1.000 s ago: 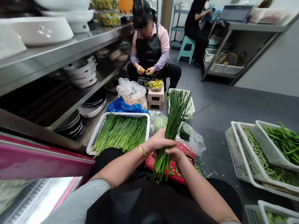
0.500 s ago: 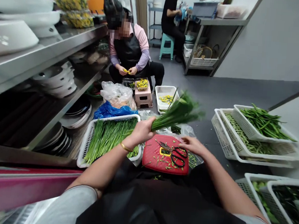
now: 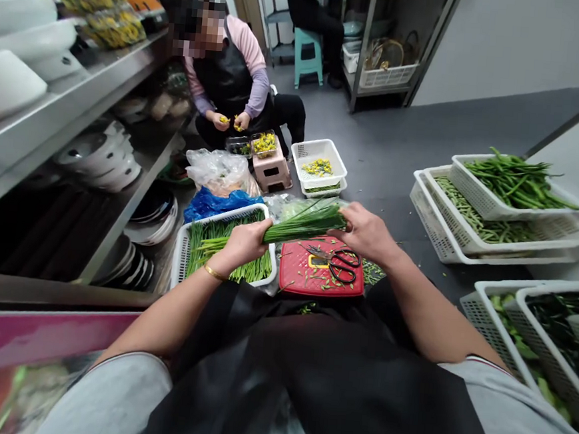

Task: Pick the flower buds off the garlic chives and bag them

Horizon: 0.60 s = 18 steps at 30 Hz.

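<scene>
A bunch of long green chives stretches level between my hands, above a red stool top. My left hand is closed around the stems, and their pale ends stick out to its left. At the other end my right hand has its fingers closed on the tips. Black-handled scissors lie on the red top among small green clippings. Just left of it, a white basket holds many more chives, partly hidden by my left hand and forearm.
Ahead, a co-worker handles yellow flowers beside a pink stool and a white basket. Stacked vegetable baskets stand at right. A metal shelf with bowls runs along the left. Blue plastic lies behind the chive basket.
The bunch has swung down from a raised slant to level. My right hand has risen from beside the scissors and taken hold of the tips. The view has tilted downward.
</scene>
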Available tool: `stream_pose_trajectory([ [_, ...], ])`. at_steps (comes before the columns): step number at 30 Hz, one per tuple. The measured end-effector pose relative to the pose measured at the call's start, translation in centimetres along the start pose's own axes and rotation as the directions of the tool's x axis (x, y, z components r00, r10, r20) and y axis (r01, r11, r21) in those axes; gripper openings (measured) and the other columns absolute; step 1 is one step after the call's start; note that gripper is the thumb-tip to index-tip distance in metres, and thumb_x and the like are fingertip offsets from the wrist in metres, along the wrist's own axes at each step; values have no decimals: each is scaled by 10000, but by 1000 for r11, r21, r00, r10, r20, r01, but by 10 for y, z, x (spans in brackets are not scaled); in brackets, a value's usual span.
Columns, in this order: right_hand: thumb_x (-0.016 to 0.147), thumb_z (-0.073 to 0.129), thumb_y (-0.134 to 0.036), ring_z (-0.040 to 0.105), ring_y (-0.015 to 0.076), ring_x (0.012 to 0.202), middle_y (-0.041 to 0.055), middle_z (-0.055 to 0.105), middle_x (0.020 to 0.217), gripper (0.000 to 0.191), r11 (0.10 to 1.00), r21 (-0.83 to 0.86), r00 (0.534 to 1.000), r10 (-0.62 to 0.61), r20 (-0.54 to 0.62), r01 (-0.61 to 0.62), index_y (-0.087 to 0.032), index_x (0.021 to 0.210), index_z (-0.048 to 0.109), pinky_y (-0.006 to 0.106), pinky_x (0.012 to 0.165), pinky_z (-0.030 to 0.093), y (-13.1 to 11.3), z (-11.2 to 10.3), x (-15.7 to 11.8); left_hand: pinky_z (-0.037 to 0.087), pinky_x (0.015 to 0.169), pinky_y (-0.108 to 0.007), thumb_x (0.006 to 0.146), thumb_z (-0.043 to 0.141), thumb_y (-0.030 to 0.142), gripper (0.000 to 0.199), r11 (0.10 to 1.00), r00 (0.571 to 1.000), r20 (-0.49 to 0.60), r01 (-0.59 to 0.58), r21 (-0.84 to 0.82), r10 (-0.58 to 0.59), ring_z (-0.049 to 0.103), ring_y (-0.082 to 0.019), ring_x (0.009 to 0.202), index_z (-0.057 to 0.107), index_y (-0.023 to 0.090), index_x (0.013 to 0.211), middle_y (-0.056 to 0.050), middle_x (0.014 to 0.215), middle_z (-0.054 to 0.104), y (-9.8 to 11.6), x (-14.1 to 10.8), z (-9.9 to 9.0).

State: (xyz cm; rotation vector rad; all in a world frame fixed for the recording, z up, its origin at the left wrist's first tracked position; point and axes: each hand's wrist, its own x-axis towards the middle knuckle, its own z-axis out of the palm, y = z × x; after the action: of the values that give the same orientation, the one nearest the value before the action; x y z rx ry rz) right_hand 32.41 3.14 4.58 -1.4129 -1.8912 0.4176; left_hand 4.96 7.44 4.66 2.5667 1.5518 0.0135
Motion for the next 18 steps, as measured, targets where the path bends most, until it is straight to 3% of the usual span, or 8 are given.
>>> stream_pose_trajectory([
  [3,791,644,-381,571,140,622,34,680,734,221,980,191,998,55,43,-62,-188,846,738,290,631,477,11,-8,-6,423,658,-277,645,548,157,286,964,999,37,-2,-267,13,582,-200,716,594,168,927,-28,764,624,-11,-6,-4],
  [6,762,653,-385,564,125,575,28,688,693,233,923,349,982,185,-39,-160,-182,824,749,265,558,461,21,-26,-20,394,586,-232,563,540,168,211,808,992,124,51,-587,28,484,-134,627,539,166,773,28,674,522,-22,-10,-9],
  [8,739,667,-378,509,103,495,14,654,618,234,895,391,953,281,-115,-216,-170,809,747,244,482,418,25,-38,-28,374,551,-215,525,548,177,209,716,985,169,108,-690,15,438,-112,602,509,168,730,45,652,477,-27,-12,-13],
  [10,739,667,-373,473,91,464,7,638,595,229,888,401,920,329,-214,-224,-170,813,745,238,456,394,24,-47,-34,369,550,-210,507,553,175,224,693,985,175,129,-709,-5,426,-106,606,511,166,727,50,653,466,-28,-13,-17],
  [13,767,662,-380,506,107,525,29,667,667,209,933,330,914,252,-317,-142,-190,799,742,261,513,420,11,-51,-33,360,561,-208,495,536,162,239,725,988,152,111,-680,-10,422,-105,618,532,160,733,49,660,471,-25,-14,-22],
  [15,794,648,-409,543,125,595,48,683,731,236,961,266,941,153,-301,-71,-193,788,740,285,577,442,-3,-48,-26,369,584,-213,501,520,166,251,750,991,135,88,-656,2,432,-112,636,549,156,749,43,678,487,-21,-14,-23],
  [18,773,667,-490,556,134,636,58,681,760,327,972,235,981,75,-179,-31,-171,792,733,306,624,443,-18,-34,-6,394,635,-226,524,507,182,285,791,991,127,54,-610,30,461,-128,678,578,152,799,36,717,513,-15,-15,-21],
])
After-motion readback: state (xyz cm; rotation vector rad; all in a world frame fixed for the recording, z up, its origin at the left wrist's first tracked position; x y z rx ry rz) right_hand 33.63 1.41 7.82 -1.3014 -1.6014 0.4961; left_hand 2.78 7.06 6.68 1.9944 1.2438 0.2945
